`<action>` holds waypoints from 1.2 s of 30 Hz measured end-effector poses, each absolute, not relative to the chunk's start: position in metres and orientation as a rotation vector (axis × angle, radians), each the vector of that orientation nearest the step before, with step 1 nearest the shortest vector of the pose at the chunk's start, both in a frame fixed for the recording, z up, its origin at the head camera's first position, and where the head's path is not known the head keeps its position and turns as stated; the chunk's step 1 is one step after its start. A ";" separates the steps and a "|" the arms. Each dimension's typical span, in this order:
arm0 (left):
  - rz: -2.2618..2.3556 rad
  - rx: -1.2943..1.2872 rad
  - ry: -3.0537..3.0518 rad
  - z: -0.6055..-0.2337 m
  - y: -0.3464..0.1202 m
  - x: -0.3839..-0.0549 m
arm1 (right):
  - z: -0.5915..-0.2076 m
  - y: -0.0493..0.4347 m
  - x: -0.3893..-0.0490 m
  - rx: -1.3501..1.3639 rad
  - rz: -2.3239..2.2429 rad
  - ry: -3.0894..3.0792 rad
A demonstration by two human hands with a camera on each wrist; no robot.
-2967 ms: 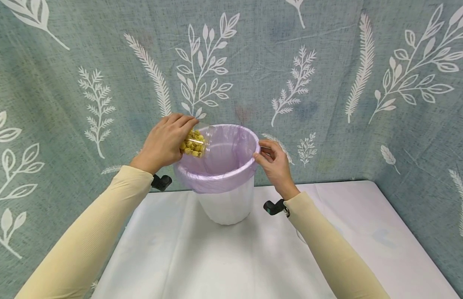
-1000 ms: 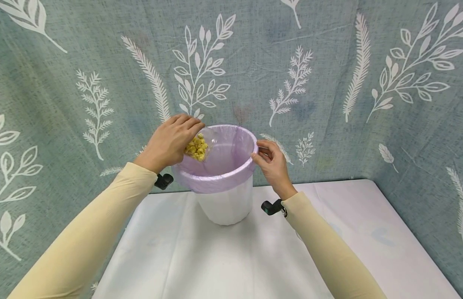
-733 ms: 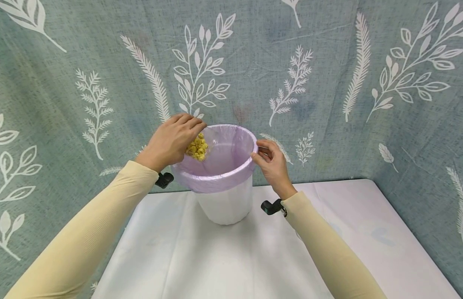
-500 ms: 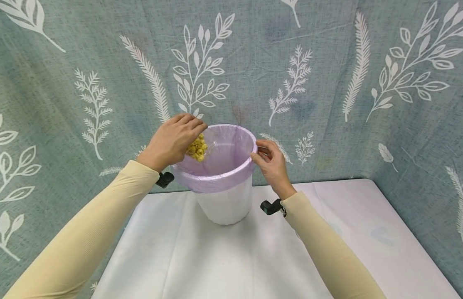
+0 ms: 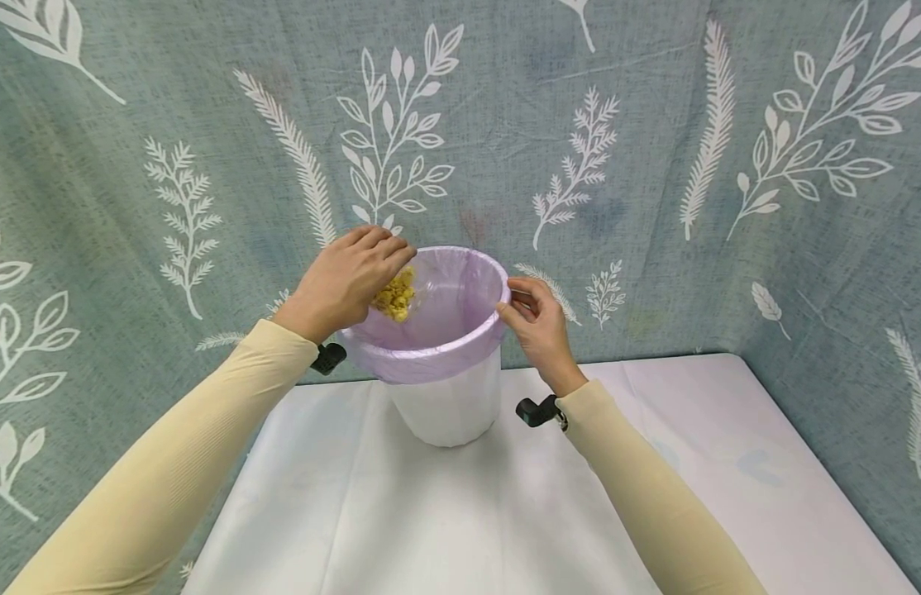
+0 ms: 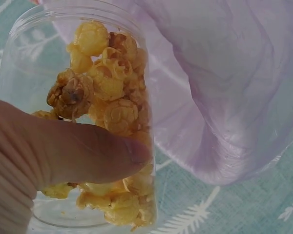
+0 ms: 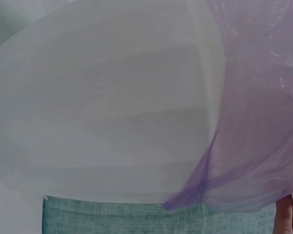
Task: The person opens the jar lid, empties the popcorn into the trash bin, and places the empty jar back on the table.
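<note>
My left hand grips a clear plastic jar and tilts it over the left side of a trash can. Yellow caramel popcorn lies along the jar's lower side, and in the left wrist view my thumb crosses the jar wall. A purple trash bag lines the can and folds over its rim. At the rim's right side my right hand pinches the bag's edge between thumb and fingers. Only a bit of that hand shows at the corner of the right wrist view.
The can stands on a white-covered table, near its back edge. Behind and at both sides hangs a grey-green curtain with white leaf prints. A black wrist camera sits on the left wrist, another on the right.
My left hand has moved a little to the right and tipped the jar further down, so the popcorn has shifted toward its mouth. My right hand stays at the rim.
</note>
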State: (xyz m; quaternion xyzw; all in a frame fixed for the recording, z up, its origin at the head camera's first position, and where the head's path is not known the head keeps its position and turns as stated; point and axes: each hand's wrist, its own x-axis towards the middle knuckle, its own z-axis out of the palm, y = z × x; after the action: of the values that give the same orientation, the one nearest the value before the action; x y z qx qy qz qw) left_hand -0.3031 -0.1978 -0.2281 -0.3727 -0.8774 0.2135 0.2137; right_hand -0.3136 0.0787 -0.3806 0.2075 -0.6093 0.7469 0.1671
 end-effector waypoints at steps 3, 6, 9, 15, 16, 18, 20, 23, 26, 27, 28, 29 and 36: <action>0.607 -1.039 -2.424 -0.228 -0.197 -0.303 | -0.381 0.079 -0.314 0.592 2.122 -1.732; 0.623 -1.041 -2.414 -0.228 -0.196 -0.303 | -0.381 0.079 -0.314 0.590 2.121 -1.732; 0.639 -1.045 -2.407 -0.229 -0.197 -0.303 | -0.380 0.079 -0.313 0.590 2.124 -1.731; 0.663 -1.069 -2.387 -0.229 -0.195 -0.304 | -0.380 0.079 -0.313 0.584 2.123 -1.726; 0.670 -1.070 -2.384 -0.229 -0.195 -0.304 | -0.381 0.079 -0.313 0.583 2.122 -1.725; 0.681 -1.069 -2.382 -0.229 -0.194 -0.304 | -0.381 0.079 -0.313 0.581 2.122 -1.724; 0.702 -1.066 -2.384 -0.228 -0.194 -0.304 | -0.381 0.078 -0.313 0.582 2.127 -1.722; 0.732 -1.060 -2.390 -0.228 -0.193 -0.303 | -0.381 0.078 -0.313 0.582 2.133 -1.718; 0.753 -1.051 -2.394 -0.228 -0.192 -0.303 | -0.380 0.078 -0.313 0.580 2.138 -1.714; 0.755 -1.049 -2.394 -0.228 -0.192 -0.303 | -0.380 0.078 -0.313 0.579 2.138 -1.714; 0.756 -1.048 -2.394 -0.228 -0.192 -0.303 | -0.380 0.078 -0.313 0.579 2.139 -1.714; 0.757 -1.047 -2.393 -0.228 -0.192 -0.303 | -0.380 0.078 -0.313 0.577 2.140 -1.712; 0.747 -1.059 -2.375 -0.228 -0.191 -0.302 | -0.380 0.078 -0.313 0.577 2.136 -1.718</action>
State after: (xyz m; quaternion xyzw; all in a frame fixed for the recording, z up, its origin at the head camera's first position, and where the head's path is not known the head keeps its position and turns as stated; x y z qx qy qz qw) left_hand -0.3023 -0.1912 -0.2282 -0.3821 -0.8570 0.2696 0.2164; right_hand -0.3134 0.0780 -0.3803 0.2031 -0.6043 0.7516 0.1693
